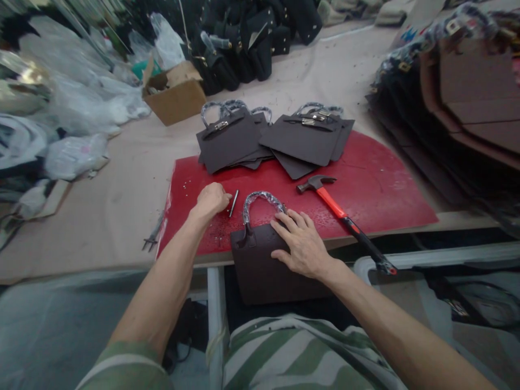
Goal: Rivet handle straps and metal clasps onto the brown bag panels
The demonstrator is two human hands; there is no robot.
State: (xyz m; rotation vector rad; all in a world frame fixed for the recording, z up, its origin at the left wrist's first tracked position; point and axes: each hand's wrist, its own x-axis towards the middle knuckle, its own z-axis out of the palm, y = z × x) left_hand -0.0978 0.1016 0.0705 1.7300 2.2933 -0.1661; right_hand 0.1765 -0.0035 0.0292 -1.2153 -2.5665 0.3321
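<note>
A dark brown bag panel [260, 271] with a plastic-wrapped handle [263, 197] lies at the table's front edge, its lower part hanging over. My right hand [303, 241] rests on its upper right, fingers spread, by the handle's right end. My left hand [213, 199] is closed over the red mat [195, 173], left of a thin metal rod [234, 203]; what its fingers hold, if anything, is too small to make out. A hammer [341, 211] with a red and black grip lies to the right, its head on the mat and its grip end past the table edge.
Two piles of dark panels with wrapped handles [231, 141] [309, 135] lie at the mat's back. Behind them are a cardboard box [176, 100] and black bags [244, 43]. Stacked brown pieces [475, 97] stand right; plastic bags [77, 97] lie left.
</note>
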